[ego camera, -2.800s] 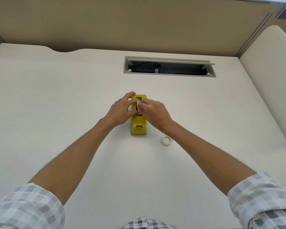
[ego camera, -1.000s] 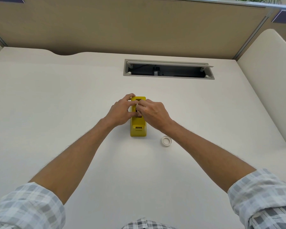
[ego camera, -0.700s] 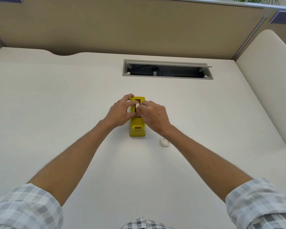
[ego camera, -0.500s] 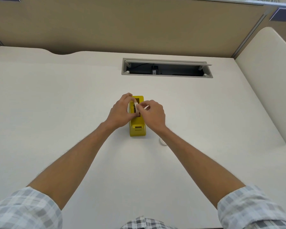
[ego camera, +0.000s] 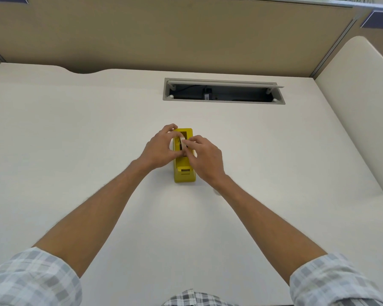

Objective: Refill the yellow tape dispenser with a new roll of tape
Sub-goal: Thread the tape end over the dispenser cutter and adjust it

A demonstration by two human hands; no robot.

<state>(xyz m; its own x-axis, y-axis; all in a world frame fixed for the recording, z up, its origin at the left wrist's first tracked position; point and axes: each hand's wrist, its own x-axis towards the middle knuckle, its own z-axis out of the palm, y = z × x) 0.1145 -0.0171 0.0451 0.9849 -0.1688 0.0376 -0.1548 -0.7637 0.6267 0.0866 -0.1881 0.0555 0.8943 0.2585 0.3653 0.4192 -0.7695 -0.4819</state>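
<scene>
The yellow tape dispenser (ego camera: 184, 171) stands on the white desk (ego camera: 75, 133), its cutter end toward me. A whitish tape roll (ego camera: 182, 140) stands on edge over the dispenser's open well. My left hand (ego camera: 159, 149) curls in from the left, with finger and thumb on the roll's edge. From the right, the fingertips of my right hand (ego camera: 205, 160) pinch the same roll. A second small white roll (ego camera: 217, 192) lies on the desk and is almost hidden under my right wrist.
An open cable slot (ego camera: 223, 91) is set into the desk behind the dispenser. A tan partition (ego camera: 186, 34) closes the back. A cream panel (ego camera: 360, 107) stands along the right side.
The whitish roll shows higher between my fingertips over the well than a second ago. My right forearm has shifted left and now covers the loose roll on the desk.
</scene>
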